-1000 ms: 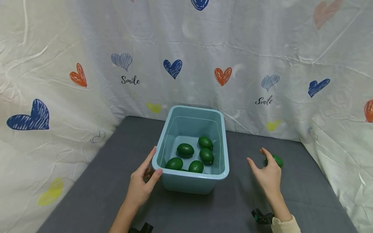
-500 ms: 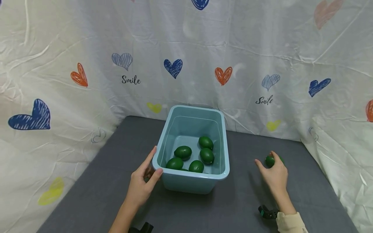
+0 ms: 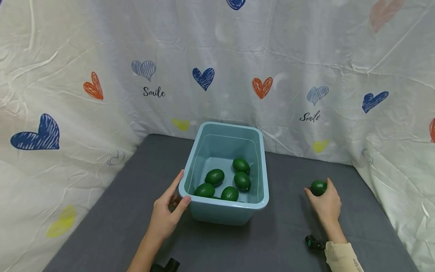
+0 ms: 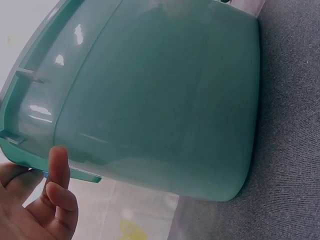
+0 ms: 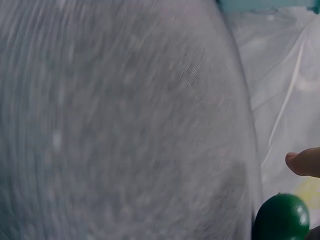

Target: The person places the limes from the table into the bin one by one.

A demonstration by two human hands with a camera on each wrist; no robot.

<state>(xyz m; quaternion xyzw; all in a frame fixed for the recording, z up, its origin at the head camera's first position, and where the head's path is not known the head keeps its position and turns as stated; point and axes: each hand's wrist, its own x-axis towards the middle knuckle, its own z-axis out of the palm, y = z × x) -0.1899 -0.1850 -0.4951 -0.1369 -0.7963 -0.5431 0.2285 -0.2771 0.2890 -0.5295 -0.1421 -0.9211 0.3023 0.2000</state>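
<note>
A light blue plastic tub (image 3: 222,211) stands mid-table with several green limes (image 3: 215,176) inside. My left hand (image 3: 164,215) holds its near left corner, thumb on the front and fingers along the left side. The left wrist view shows the tub's wall (image 4: 165,100) close up, with the fingers at the rim. Out to the right, one lime (image 3: 318,187) lies on the table. My right hand (image 3: 327,204) is around this lime, thumb on its left and fingers on its right. In the right wrist view, a gap shows between a fingertip (image 5: 297,162) and the lime (image 5: 282,217).
A dark grey cloth (image 3: 282,234) covers the table. Behind and beside it hangs a white curtain (image 3: 231,102) printed with hearts. The tub's far end stands close to the curtain. Black bands with devices (image 3: 315,242) sit at the wrists.
My right hand has moved right and its fingers have come around the loose lime. One lime in the tub has rolled slightly left and settled. The left hand keeps its place on the tub.
</note>
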